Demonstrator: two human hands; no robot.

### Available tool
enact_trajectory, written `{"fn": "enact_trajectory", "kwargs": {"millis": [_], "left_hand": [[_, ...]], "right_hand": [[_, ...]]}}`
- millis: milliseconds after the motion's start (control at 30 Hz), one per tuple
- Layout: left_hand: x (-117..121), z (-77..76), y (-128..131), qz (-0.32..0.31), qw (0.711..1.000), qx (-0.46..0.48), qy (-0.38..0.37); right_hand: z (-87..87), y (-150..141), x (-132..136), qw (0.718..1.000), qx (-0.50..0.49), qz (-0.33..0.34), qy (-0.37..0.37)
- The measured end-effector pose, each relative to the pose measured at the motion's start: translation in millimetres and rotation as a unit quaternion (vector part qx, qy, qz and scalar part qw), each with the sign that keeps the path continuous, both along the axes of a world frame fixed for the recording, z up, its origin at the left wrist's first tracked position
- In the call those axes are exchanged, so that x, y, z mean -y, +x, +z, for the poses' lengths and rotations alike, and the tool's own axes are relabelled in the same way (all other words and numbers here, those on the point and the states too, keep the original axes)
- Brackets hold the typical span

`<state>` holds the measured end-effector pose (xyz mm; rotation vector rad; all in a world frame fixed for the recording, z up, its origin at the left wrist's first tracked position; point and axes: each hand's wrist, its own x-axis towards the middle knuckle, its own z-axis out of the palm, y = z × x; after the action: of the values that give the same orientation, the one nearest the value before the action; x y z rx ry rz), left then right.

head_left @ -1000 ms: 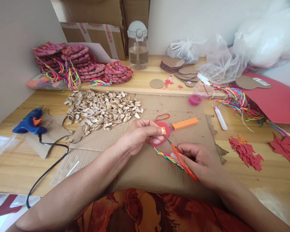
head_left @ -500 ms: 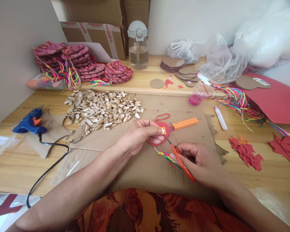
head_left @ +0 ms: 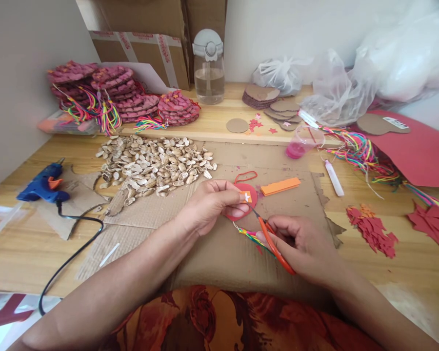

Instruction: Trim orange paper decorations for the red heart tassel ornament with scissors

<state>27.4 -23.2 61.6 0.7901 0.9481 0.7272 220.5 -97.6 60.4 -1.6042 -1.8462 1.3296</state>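
Left hand [head_left: 215, 205] pinches orange paper [head_left: 249, 194] near centre; right hand [head_left: 303, 249], at its four o'clock, curls around scissors [head_left: 274, 244], handles slightly wider than a second ago, so cutting seems unfinished.

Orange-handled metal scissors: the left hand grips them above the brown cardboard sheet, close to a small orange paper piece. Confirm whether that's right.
Wrong hand: the head view shows the right hand gripping the orange-handled metal scissors; the left hand pinches the small orange paper piece. The scissors are indeed above the brown cardboard sheet, close to that piece.
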Motion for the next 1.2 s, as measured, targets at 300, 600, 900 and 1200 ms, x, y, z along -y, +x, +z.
{"fn": "enact_trajectory", "kwargs": {"millis": [300, 600, 900, 1200], "left_hand": [[0.3, -2.6, 0.6, 0.004, 1.000, 0.000, 0.009], [1.3, -5.4, 1.7, 0.014, 1.000, 0.011, 0.016], [1.6, -5.1, 2.4, 0.024, 0.999, 0.017, 0.015], [0.4, -8.0, 1.6, 0.022, 0.999, 0.021, 0.014]], "right_hand": [[-1.4, 0.0, -1.2, 1.000, -0.014, -0.002, -0.009], [0.1, 1.2, -1.0, 1.000, -0.012, 0.000, 0.001], [-1.2, 3.0, -1.5, 1.000, -0.006, 0.003, 0.016], [-1.7, 4.6, -3.7, 0.999, 0.009, 0.008, 0.047]]}}
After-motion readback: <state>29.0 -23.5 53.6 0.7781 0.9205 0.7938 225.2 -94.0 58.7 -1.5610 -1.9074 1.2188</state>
